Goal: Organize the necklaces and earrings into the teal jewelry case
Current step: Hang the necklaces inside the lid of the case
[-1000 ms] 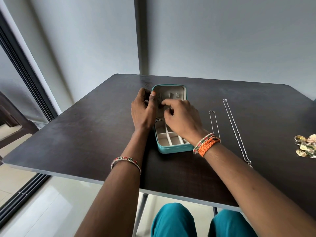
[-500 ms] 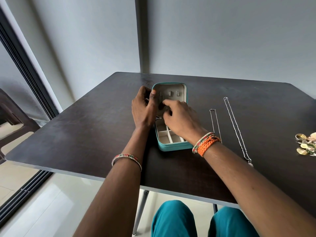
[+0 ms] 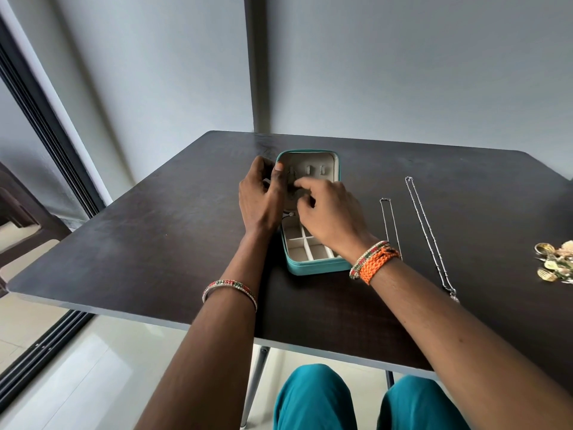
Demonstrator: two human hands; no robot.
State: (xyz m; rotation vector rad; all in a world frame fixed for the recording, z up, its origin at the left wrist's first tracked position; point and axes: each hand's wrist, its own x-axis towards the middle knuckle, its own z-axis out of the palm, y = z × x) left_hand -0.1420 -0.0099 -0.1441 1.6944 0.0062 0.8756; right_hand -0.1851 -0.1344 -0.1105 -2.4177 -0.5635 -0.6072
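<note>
- The teal jewelry case (image 3: 313,268) lay open on the dark table (image 3: 155,243), lid up, both hands at its hooks.
- Left hand (image 3: 260,200) and right hand (image 3: 328,212) had fingers curled, apparently pinching a thin chain; the exact hold couldn't be made out.
- Risk: it could slip off the hook or tangle.
- Two silver necklaces (image 3: 429,234) and the earrings (image 3: 555,262) waited well right of the fingers.

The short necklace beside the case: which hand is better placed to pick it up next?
Right. The short necklace lies just right of the teal case, near the right hand. The left hand would have to cross the case.
</note>
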